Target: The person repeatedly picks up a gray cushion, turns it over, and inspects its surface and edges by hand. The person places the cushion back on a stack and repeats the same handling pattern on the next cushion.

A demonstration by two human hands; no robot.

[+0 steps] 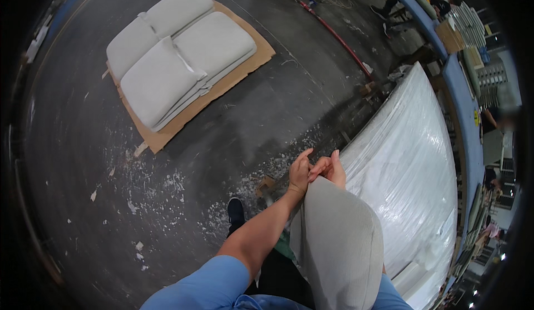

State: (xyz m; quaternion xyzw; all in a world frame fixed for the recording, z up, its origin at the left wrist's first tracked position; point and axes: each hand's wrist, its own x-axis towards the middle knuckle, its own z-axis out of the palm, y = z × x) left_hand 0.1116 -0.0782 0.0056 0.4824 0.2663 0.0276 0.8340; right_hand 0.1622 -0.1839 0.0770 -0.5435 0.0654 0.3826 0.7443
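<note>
A light grey fabric-covered cushion (344, 243) stands tilted in front of my body, one corner pointing away from me. My left hand (300, 172) is closed in a pinch at that far corner. Right beside it, my right hand (332, 171) grips the same corner, its fingers curled and partly hidden behind the cushion. The fingertips of both hands come close together there. My right forearm is mostly covered by the cushion.
Stacks of similar grey cushions (189, 48) lie on a cardboard sheet (245, 68) at the far left. At my right is a large plastic-wrapped pile (411, 160). A red hose (334, 32) crosses the floor, and white scraps are scattered around. People work along a blue-edged bench (470, 121).
</note>
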